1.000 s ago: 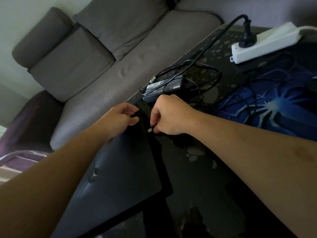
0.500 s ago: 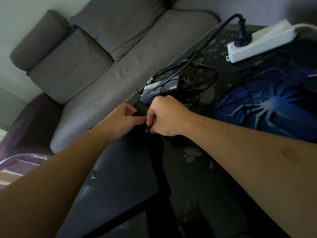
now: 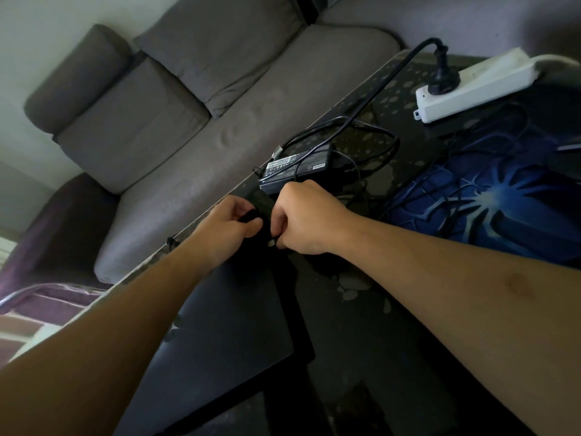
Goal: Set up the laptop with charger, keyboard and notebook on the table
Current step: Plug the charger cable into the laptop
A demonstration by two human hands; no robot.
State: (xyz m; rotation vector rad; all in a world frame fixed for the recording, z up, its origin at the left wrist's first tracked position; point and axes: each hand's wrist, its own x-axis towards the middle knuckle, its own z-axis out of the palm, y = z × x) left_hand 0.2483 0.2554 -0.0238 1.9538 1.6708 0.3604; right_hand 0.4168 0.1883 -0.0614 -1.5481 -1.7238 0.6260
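Black glass of the table [image 3: 361, 357] carries the closed laptop [image 3: 220, 325], which lies under and below the left hand [image 3: 231, 229]. Its far corner is gripped by that hand's curled fingers. The charger plug tip [image 3: 272, 243] is pinched in the right hand [image 3: 309, 221], just beside the laptop's edge; whether it is seated cannot be told. Just beyond the right hand lies the charger brick [image 3: 297, 168], its mains plug already in the power strip [image 3: 478, 86]. Judged from this, 1 step is in hand; keyboard and notebook are not seen.
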